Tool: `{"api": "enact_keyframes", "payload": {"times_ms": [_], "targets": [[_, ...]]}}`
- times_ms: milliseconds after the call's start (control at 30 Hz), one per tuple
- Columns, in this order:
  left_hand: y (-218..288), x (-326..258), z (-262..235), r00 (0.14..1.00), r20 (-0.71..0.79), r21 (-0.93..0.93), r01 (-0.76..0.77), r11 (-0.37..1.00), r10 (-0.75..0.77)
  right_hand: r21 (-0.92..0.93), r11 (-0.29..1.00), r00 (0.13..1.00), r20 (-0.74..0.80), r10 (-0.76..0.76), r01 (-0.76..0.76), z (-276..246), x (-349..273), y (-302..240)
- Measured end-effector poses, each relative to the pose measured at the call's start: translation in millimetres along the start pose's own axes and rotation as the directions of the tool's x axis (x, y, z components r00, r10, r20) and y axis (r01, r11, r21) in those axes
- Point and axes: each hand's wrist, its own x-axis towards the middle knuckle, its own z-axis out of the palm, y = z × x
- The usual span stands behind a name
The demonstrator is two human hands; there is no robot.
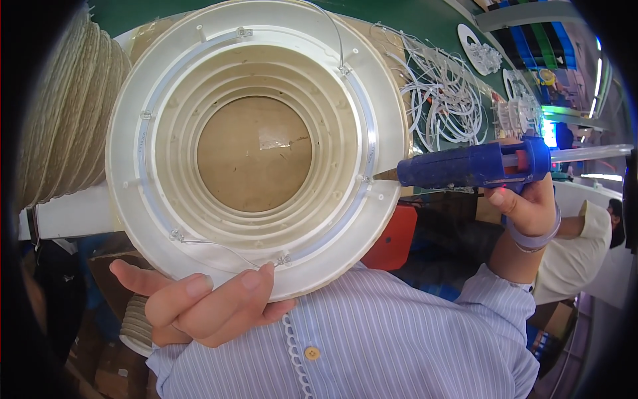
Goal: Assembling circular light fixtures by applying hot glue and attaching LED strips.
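Green tabletop (415,14) beyond left hand (209,306) and right hand (531,207); lit strip lights (596,86) upper right of right hand; cardboard boxes (119,372) lower left of left hand.

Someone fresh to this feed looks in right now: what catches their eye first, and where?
Most likely the big white ring-shaped housing, filling the upper middle, with the left grip at its lower edge. Next, the bright blue glue gun in the right grip, aimed at the housing's right side. The tangle of pale tubing on the green tabletop, upper right, also stands out.
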Motion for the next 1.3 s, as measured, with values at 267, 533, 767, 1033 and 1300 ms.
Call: {"api": "enact_keyframes", "payload": {"times_ms": [267,533,767,1033,1300], "targets": [[3,-2,-2,1.0,-0.006,-0.053,0.011,0.999,-0.011,0.053,0.999,0.999,-0.034,0.004,-0.002,-3,17,5],[-2,-4,-8,0.999,0.043,-0.12,0.012,0.993,-0.007,-0.023,0.995,0.977,-0.187,-0.098,0.095,24,45,-1],[-3,-4,-11,0.997,0.078,-0.134,0.037,0.99,-0.027,-0.109,0.994,0.997,-0.071,-0.002,-0.006,22,54,-3],[1,-2,-9,0.998,0.036,-0.162,0.056,0.985,-0.05,-0.114,0.993,0.998,-0.06,0.003,-0.009,19,52,-3],[-6,1,-5,0.998,-0.035,-0.152,-0.052,0.987,0.048,-0.114,0.993,0.996,-0.093,0.003,-0.014,21,54,-5]]}}
